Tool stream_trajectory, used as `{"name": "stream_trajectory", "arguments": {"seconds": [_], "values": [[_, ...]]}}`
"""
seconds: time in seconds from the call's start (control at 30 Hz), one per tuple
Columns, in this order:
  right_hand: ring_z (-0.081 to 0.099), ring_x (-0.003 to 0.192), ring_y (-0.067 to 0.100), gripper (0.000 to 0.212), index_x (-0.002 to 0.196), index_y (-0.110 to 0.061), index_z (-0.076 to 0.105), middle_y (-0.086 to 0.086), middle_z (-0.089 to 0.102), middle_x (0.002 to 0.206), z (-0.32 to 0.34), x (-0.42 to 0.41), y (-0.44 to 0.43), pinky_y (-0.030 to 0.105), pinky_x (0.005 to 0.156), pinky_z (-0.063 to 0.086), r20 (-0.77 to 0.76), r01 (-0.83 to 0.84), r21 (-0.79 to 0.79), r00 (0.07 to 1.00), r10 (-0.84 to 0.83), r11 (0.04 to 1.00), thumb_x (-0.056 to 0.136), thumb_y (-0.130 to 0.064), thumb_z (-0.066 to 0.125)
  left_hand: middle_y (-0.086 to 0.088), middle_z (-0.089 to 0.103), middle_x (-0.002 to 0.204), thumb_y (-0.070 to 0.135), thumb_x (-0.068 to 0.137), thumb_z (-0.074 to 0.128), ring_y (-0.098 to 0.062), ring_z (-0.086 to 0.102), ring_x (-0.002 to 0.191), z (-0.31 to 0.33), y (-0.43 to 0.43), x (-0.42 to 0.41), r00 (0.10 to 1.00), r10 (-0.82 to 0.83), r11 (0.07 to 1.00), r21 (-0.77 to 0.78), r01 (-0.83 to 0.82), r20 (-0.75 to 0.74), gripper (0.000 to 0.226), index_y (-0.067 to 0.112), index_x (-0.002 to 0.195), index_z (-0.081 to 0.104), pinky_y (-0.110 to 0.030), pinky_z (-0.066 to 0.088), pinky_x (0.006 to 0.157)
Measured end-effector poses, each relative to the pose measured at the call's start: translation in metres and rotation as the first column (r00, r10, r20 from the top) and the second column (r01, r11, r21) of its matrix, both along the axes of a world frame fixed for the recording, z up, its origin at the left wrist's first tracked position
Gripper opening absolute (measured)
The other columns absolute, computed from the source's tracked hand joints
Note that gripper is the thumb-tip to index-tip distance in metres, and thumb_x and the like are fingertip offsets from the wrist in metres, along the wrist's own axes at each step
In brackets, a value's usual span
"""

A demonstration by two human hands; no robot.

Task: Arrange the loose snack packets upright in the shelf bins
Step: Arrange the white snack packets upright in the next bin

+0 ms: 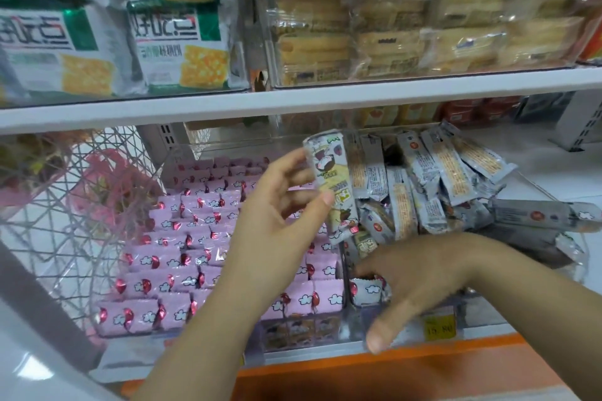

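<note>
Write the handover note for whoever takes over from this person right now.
Left hand: fingers pinch one grey packet upright, left of the grey heap.
Right hand: open, reaching into the right bin at its front, on the packets there.
Done: pink packets stand in rows in the left bin.
Left: the grey heap leans loose; stand it up and add the held packet.

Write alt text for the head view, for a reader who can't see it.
A person's left hand pinches a pale snack packet upright over a clear bin of jumbled grey packets, while the right hand reaches into its front. Pink packets fill the next bin in neat rows.
</note>
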State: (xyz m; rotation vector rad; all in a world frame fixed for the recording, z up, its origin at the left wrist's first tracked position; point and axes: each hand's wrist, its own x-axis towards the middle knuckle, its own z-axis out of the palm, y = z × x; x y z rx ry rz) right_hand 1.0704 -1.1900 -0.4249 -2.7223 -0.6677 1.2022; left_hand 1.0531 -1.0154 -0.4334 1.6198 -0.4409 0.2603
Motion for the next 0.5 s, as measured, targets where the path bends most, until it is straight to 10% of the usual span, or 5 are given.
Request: {"name": "stream_trajectory", "arguments": {"seconds": [0.5], "values": [[0.028,0.138,0.008,0.088,0.149,-0.026,0.022,-0.01,0.022,0.155,-0.01,0.008,-0.007,0.023,0.111,0.025,-0.018,0.053,0.127,0.999,-0.051,0.991,0.077,-0.066,0.055,0.022,0.058,0.102,0.016,0.084,0.064,0.011,0.062,0.087,-0.002,-0.007,-0.002,0.998,0.001,1.0,0.004,-0.001,-0.056,0.042,0.049,0.104,0.046,-0.004,0.045,0.068]]}}
